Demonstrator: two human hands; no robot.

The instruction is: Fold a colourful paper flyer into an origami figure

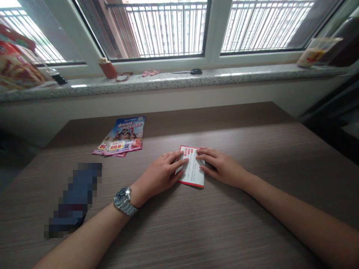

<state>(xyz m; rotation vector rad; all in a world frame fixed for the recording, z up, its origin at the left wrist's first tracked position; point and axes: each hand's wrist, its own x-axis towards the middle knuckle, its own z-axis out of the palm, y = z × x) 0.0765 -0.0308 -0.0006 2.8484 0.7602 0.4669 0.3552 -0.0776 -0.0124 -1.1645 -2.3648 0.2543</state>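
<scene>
The paper (194, 172) was white with red edges, red blocks and dark print. The flyers (127, 135) mixed blue, pink and yellow. The table (224, 228) was brown with streaked grain, the windowsill (168, 85) speckled grey, the wristwatch (122, 198) silver with a dark dial.

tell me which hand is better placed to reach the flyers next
Probably the left hand: it is nearer the flyers, while the right hand is across the paper from them. Both rest on the paper.
</scene>
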